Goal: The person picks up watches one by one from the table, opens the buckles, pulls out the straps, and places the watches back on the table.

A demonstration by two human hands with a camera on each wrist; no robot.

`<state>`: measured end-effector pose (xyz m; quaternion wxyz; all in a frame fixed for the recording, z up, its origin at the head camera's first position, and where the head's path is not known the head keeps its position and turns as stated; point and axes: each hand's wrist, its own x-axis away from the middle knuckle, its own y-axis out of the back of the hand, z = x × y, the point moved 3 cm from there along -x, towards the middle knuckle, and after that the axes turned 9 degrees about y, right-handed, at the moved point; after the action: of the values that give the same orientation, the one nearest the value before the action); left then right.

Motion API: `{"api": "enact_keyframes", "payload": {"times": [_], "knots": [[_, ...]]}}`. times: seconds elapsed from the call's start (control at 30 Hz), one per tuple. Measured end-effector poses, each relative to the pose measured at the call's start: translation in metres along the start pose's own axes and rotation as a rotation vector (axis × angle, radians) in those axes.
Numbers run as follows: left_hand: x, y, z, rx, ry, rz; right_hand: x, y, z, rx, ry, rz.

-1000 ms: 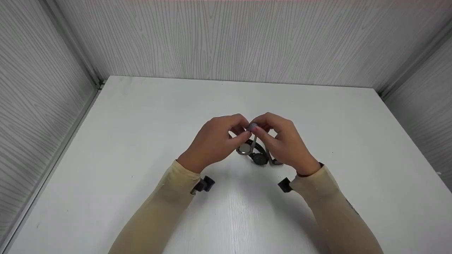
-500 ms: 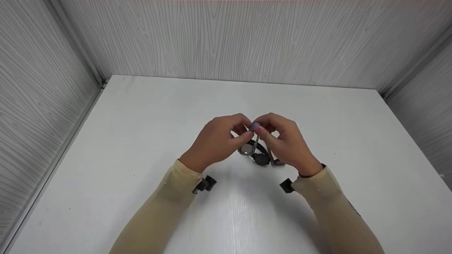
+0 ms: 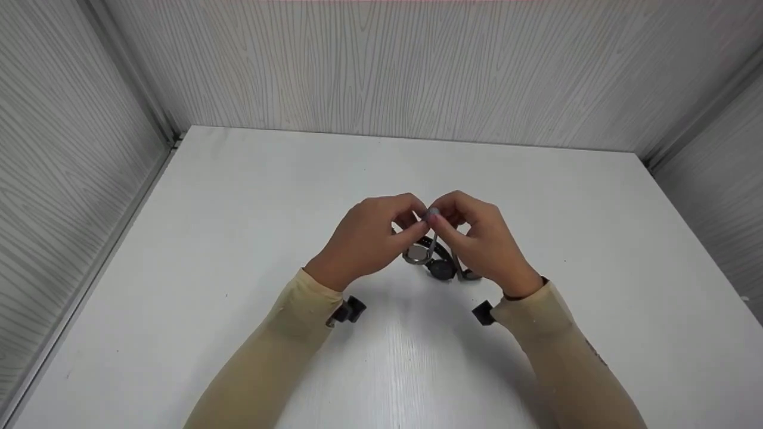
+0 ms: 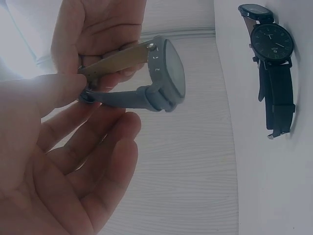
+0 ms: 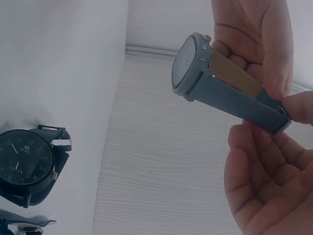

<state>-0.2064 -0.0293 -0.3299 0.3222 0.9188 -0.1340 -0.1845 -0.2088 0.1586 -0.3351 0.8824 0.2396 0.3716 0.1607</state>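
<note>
Between both hands hangs a grey wristwatch (image 3: 416,254), its dial end lowest in the head view. My left hand (image 3: 372,238) pinches the strap end between thumb and fingers. From the other side, my right hand (image 3: 480,241) pinches the same end, where the two strap halves meet at the buckle. In the right wrist view the watch (image 5: 193,66) shows a grey outer strap (image 5: 237,100) and tan lining, bent into a narrow loop. Fingertips partly hide the buckle, so I cannot tell whether it is fastened.
A black wristwatch (image 4: 272,43) lies on the white table (image 3: 268,196) beneath the hands. Beside it is another watch (image 3: 471,274), partly hidden by the right hand in the head view. Wood-grain panels (image 3: 381,71) stand behind and at both sides.
Both hands keep their pinch on the wristwatch's strap end, and the fingertips shift only slightly around it. The whole head view has drifted a little to the right.
</note>
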Motion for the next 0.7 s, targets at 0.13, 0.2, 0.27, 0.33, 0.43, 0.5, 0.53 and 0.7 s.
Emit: {"api": "enact_keyframes", "payload": {"times": [0.13,0.2,0.27,0.33,0.43,0.5,0.53,0.7], "knots": [[0.0001,0.0002,0.0006,-0.026,0.001,-0.001,0.0006,-0.0010,-0.0008,0.011,-0.006,0.007],[0.0000,-0.0001,0.0014,-0.037,0.004,0.001,0.0010,-0.0015,-0.0008,0.017,-0.009,0.016],[-0.0001,-0.0009,0.0022,-0.045,0.007,0.005,0.0016,-0.0017,-0.0007,0.021,-0.013,0.028],[-0.0003,-0.0018,0.0028,-0.048,0.006,0.006,0.0021,-0.0017,-0.0009,0.025,-0.016,0.036],[-0.0010,-0.0029,0.0029,-0.041,0.001,0.007,0.0022,-0.0010,-0.0008,0.028,-0.013,0.040],[-0.0013,-0.0030,0.0029,-0.037,-0.004,0.006,0.0019,-0.0005,-0.0006,0.032,-0.006,0.040],[-0.0015,-0.0030,0.0029,-0.037,-0.004,0.005,0.0016,-0.0004,-0.0004,0.034,-0.003,0.041],[-0.0014,-0.0008,0.0030,-0.037,-0.004,0.001,-0.0002,-0.0007,0.0011,0.035,0.016,0.043]]}}
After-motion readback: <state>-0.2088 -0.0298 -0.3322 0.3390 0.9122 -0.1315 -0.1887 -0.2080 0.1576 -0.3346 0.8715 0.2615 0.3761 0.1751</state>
